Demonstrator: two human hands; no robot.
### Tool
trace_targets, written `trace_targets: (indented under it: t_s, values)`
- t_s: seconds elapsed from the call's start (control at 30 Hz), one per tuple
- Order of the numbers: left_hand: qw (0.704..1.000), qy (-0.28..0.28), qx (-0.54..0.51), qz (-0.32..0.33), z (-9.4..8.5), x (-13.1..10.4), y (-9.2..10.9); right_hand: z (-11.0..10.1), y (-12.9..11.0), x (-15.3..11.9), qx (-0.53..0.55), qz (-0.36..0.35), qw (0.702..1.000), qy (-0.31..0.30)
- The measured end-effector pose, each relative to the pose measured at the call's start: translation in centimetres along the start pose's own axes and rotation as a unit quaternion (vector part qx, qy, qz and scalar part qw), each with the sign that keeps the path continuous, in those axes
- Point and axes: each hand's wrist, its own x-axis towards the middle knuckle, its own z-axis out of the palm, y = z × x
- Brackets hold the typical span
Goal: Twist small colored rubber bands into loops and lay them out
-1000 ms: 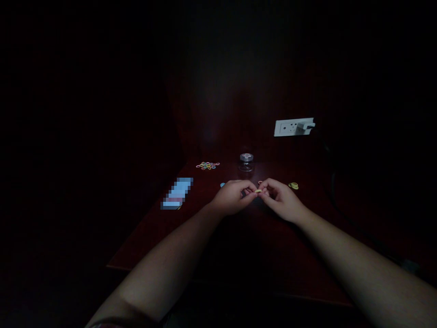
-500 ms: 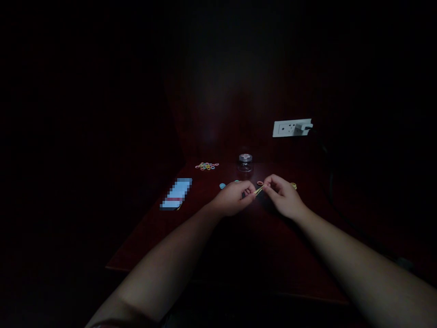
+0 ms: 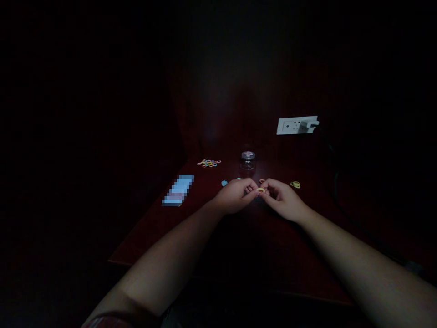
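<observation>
A small yellow hair tie (image 3: 261,190) is pinched between the fingertips of both hands above the table. My left hand (image 3: 236,196) grips its left side, and my right hand (image 3: 282,198) grips its right side. Just right of my right hand lies a little heap of yellow hair ties (image 3: 295,185). Beyond the hands a reddish hair tie (image 3: 262,181) is partly covered by my right fingers. Blue hair ties (image 3: 224,183) lie left of my left hand, and a greenish one (image 3: 239,179) peeks out behind it.
A clear lidded jar (image 3: 247,161) stands toward the back of the dark red table (image 3: 146,241). Mixed coloured hair ties (image 3: 209,163) lie at the back left, with a phone (image 3: 178,190) nearer. A wall socket (image 3: 290,125) holds a plug, its dark cable running down the right side.
The yellow hair tie was stretched long and thin between my hands; now it is a small rounded loop. My hands have come closer together, and the view has shifted slightly.
</observation>
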Motion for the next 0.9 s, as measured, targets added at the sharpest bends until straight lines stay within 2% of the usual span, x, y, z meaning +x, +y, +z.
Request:
trace_targets:
  t_s: [0.37,0.53,0.6,0.77,0.9]
  values:
    - [1.0,-0.008,0.012,0.013,-0.7,-0.1,0.2,-0.9,0.9,0.1,0.025,0.04,0.998,-0.036]
    - [0.999,0.044,0.013,0.008,-0.9,-0.2,-0.2,-0.8,0.9,0.2,0.074,0.072,0.995,-0.003]
    - [0.998,0.059,0.01,0.015,-0.8,-0.3,-0.2,-0.6,0.8,0.2,0.067,0.067,0.995,-0.007]
    - [0.998,0.038,-0.015,0.055,-0.3,-0.3,0.0,0.0,0.6,0.1,0.003,0.014,1.0,-0.028]
    - [0.997,0.053,0.001,0.064,-0.2,-0.2,-0.2,0.1,0.5,0.0,0.008,0.015,1.0,-0.022]
